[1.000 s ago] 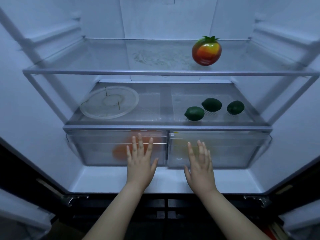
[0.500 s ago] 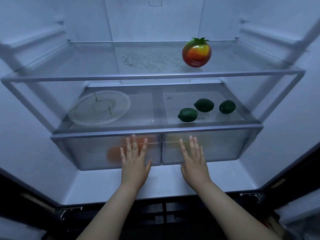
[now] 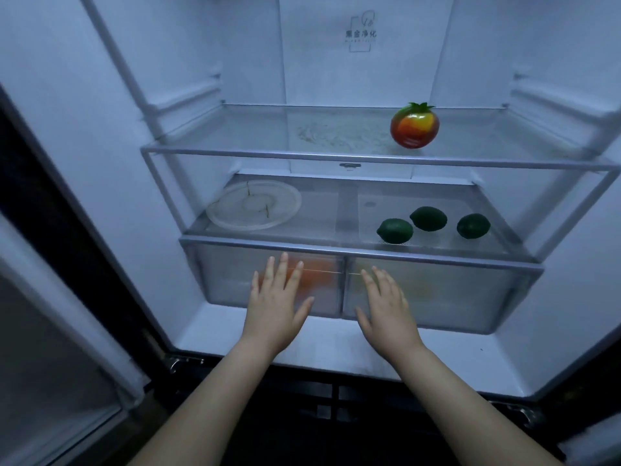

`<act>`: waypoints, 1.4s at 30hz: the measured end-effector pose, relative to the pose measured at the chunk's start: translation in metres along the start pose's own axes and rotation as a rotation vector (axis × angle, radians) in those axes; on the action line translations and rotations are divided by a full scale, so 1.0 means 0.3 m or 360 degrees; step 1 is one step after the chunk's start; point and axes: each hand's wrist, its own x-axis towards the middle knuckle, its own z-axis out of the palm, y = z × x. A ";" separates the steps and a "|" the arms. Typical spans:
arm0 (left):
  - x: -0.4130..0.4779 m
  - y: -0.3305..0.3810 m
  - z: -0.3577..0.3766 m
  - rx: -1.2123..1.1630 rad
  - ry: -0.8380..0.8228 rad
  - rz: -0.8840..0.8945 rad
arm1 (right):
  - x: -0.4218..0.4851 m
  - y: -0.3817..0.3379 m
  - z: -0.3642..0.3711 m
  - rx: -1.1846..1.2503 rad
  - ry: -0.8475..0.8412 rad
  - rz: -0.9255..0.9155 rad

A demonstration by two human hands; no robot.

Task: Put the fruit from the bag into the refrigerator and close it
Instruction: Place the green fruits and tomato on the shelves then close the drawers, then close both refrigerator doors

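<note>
The refrigerator stands open in front of me. A red and yellow tomato-like fruit (image 3: 414, 126) sits on the upper glass shelf (image 3: 235, 151) at the right. Three dark green limes (image 3: 395, 231) lie on the lower shelf at the right. Two frosted drawers sit under that shelf, both pushed in: orange fruit (image 3: 314, 275) shows dimly through the left drawer (image 3: 228, 280), yellowish fruit (image 3: 416, 285) through the right drawer (image 3: 470, 297). My left hand (image 3: 277, 306) is flat with fingers spread in front of the left drawer. My right hand (image 3: 386, 309) is flat in front of the right drawer. Both hold nothing.
A round clear plate (image 3: 253, 210) lies on the lower shelf at the left. The left refrigerator door (image 3: 50, 331) stands open at my left. A dark lower compartment front (image 3: 319, 398) runs below the refrigerator floor, under my forearms.
The view has lifted and shifted left, so the shelves sit further right. The drawers have slid further in under the shelf, with both flat hands following them.
</note>
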 end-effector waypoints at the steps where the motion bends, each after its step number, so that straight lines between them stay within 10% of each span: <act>1: -0.019 -0.003 -0.032 0.0033 0.0027 -0.0018 | -0.001 -0.016 -0.018 0.0019 0.0020 -0.0051; 26: -1.141 -0.384 -0.504 0.0340 -0.0072 -0.1252 | -0.383 -0.853 0.033 0.0393 -0.0327 -0.1245; 42: -1.504 -0.791 -0.478 0.0133 -0.0263 -0.1149 | -0.630 -1.453 0.266 0.0135 -0.0667 -0.1367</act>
